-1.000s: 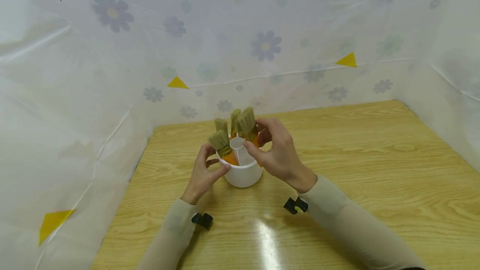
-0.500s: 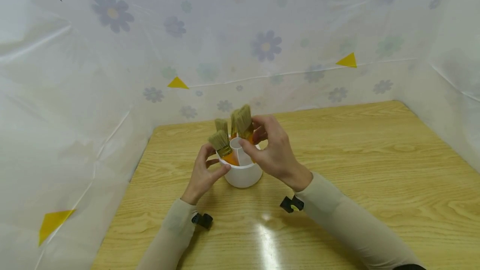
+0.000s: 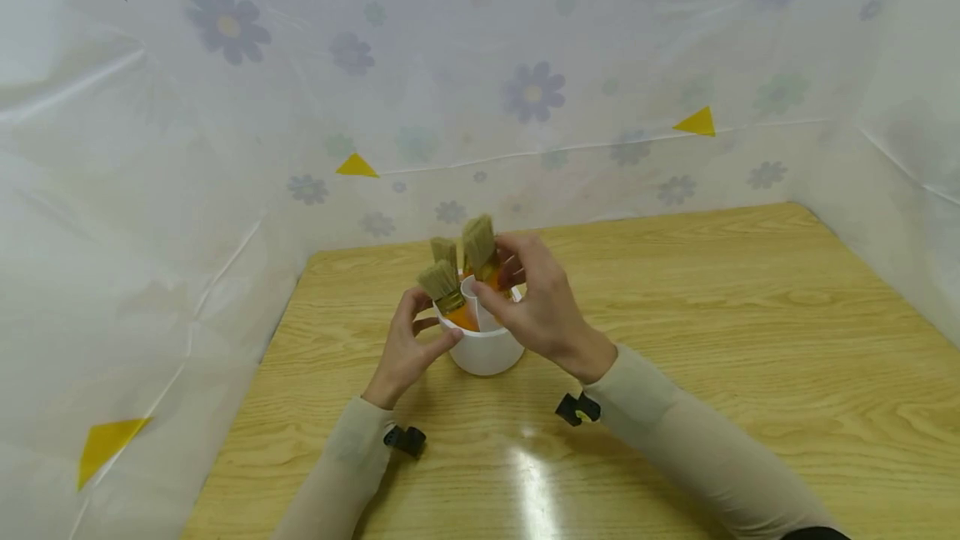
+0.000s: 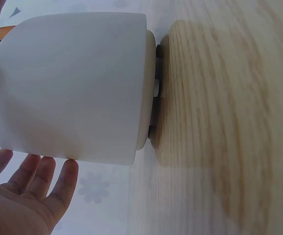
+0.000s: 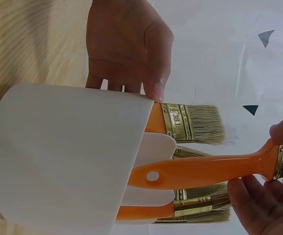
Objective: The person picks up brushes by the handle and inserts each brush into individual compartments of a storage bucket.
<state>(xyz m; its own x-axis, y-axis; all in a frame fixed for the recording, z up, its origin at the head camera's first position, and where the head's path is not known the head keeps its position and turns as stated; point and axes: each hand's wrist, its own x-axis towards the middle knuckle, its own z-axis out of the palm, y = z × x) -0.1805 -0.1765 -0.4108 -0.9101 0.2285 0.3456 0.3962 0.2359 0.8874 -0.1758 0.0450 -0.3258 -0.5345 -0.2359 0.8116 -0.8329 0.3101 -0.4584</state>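
A white round brush holder (image 3: 487,354) with a central tube stands upright on the table. My left hand (image 3: 405,348) holds it at its left side, thumb at the rim and fingertips against the wall. My right hand (image 3: 543,298) pinches a paintbrush (image 5: 205,170) near its metal ferrule, bristles up. Its orange handle, with a hanging hole, points down and its end is at the holder's mouth in the right wrist view. Several other brushes stand bristles up in the holder, among them a wide one (image 5: 200,123) beside my left thumb and a narrower one (image 5: 180,210).
The wood-grain table (image 3: 712,340) extends right and toward me. Translucent flowered sheeting (image 3: 450,65) walls the back and both sides, with yellow triangles (image 3: 696,121) on it. Each sleeve carries a small black wrist device (image 3: 405,440).
My right hand has moved slightly left with the paintbrush, bringing it over the holder toward the central tube. My left hand and the holder have stayed in place.
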